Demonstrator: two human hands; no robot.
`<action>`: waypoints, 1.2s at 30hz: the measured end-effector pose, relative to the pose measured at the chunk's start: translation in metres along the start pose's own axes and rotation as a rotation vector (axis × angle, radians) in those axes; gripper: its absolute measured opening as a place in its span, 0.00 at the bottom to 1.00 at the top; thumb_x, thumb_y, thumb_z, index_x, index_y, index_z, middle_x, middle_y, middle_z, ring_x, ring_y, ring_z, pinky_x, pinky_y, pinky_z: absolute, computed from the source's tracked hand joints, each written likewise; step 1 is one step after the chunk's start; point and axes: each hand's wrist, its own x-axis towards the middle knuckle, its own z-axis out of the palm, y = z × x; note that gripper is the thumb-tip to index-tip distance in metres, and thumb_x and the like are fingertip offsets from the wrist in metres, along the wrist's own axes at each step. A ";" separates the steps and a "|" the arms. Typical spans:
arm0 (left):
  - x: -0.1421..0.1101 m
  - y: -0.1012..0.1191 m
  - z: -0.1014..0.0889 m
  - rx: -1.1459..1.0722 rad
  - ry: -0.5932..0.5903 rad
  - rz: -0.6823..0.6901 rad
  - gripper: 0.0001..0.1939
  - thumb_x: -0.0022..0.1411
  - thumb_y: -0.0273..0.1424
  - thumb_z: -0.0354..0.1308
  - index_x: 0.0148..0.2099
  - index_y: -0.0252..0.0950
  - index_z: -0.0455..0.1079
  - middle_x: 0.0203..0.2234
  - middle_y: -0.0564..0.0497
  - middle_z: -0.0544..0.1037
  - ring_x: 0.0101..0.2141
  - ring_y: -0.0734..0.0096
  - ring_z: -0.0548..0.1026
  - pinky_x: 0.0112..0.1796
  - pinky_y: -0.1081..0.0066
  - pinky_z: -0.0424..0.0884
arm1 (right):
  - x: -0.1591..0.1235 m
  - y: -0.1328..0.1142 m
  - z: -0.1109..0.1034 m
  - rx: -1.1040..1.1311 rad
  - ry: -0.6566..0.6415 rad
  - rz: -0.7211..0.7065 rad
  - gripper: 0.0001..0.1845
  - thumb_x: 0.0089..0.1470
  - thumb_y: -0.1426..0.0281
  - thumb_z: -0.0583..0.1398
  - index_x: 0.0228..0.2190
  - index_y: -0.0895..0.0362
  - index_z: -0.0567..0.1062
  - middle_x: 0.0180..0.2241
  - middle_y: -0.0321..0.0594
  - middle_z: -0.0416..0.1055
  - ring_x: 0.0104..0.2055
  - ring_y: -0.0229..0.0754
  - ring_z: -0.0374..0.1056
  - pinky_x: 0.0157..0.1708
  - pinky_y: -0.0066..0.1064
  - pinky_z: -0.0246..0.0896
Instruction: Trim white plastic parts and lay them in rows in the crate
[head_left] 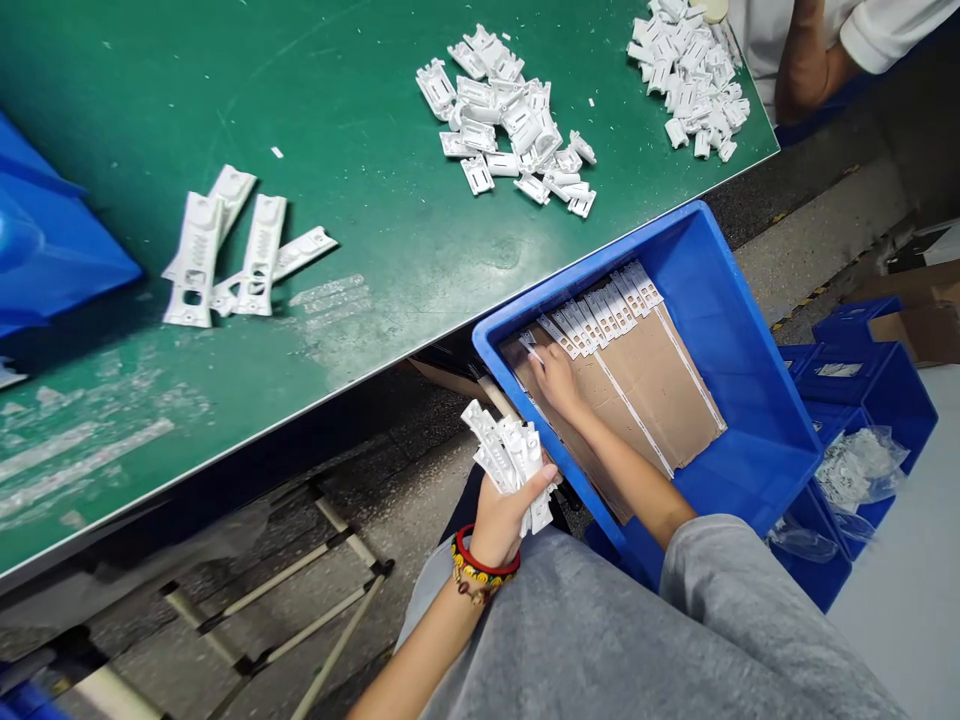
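Note:
My left hand (504,510) is closed round a bundle of long white plastic parts (506,455), held upright above my lap. My right hand (555,378) reaches into a blue bin (739,330) beside the table. Its fingers pinch one white part (531,344) at the near end of a row of white parts (600,310) that lies on brown cardboard (652,390) in the bin.
On the green table (337,200) lie a few long white parts (232,250) and two heaps of small white pieces (510,120) (690,70). A blue object (45,240) sits at the left edge. Another person's arm (817,60) shows top right. More blue bins (862,390) stand on the floor.

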 end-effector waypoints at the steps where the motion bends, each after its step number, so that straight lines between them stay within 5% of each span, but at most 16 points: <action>1: 0.000 0.000 0.000 0.008 -0.001 -0.004 0.20 0.41 0.36 0.73 0.35 0.34 0.71 0.25 0.53 0.75 0.28 0.69 0.73 0.33 0.68 0.71 | 0.000 -0.002 0.006 -0.088 -0.024 -0.006 0.16 0.66 0.66 0.49 0.42 0.57 0.74 0.39 0.45 0.67 0.43 0.45 0.65 0.43 0.33 0.60; 11: -0.002 0.005 0.005 0.012 -0.012 -0.005 0.18 0.42 0.37 0.73 0.33 0.34 0.71 0.24 0.53 0.75 0.27 0.70 0.72 0.33 0.68 0.71 | 0.000 -0.004 0.013 -0.272 -0.005 -0.015 0.18 0.65 0.69 0.49 0.52 0.61 0.68 0.44 0.52 0.66 0.47 0.50 0.61 0.47 0.39 0.60; 16: -0.001 0.004 0.005 -0.016 0.022 -0.013 0.21 0.41 0.35 0.74 0.36 0.35 0.71 0.25 0.54 0.75 0.28 0.70 0.73 0.35 0.69 0.72 | 0.000 -0.007 0.016 -0.217 -0.005 0.011 0.12 0.64 0.68 0.51 0.44 0.61 0.70 0.42 0.52 0.69 0.47 0.52 0.62 0.47 0.40 0.59; 21: -0.001 0.004 0.004 -0.040 0.018 0.003 0.19 0.43 0.34 0.73 0.35 0.35 0.70 0.24 0.55 0.74 0.27 0.72 0.72 0.34 0.68 0.72 | 0.001 -0.004 0.016 -0.001 0.060 0.047 0.13 0.63 0.73 0.49 0.39 0.59 0.73 0.39 0.48 0.70 0.44 0.47 0.65 0.47 0.36 0.59; 26: -0.003 0.008 0.007 -0.039 0.015 -0.005 0.18 0.43 0.34 0.73 0.34 0.34 0.71 0.24 0.55 0.74 0.25 0.73 0.72 0.31 0.70 0.73 | -0.003 0.007 0.003 0.485 0.180 0.148 0.13 0.59 0.67 0.54 0.39 0.60 0.75 0.39 0.44 0.69 0.39 0.40 0.65 0.42 0.30 0.62; 32: -0.002 0.006 0.006 -0.015 0.072 -0.016 0.21 0.39 0.35 0.73 0.36 0.34 0.72 0.26 0.53 0.76 0.28 0.68 0.75 0.35 0.65 0.75 | -0.014 0.017 -0.015 0.830 -0.052 0.011 0.17 0.58 0.64 0.51 0.44 0.57 0.72 0.36 0.39 0.72 0.35 0.38 0.67 0.37 0.28 0.63; 36: 0.001 0.001 0.003 -0.023 0.086 -0.029 0.24 0.38 0.34 0.74 0.39 0.35 0.73 0.29 0.51 0.78 0.34 0.62 0.78 0.39 0.62 0.75 | -0.012 0.021 -0.015 0.601 -0.124 -0.114 0.14 0.60 0.65 0.49 0.40 0.56 0.72 0.38 0.39 0.71 0.38 0.39 0.66 0.41 0.30 0.62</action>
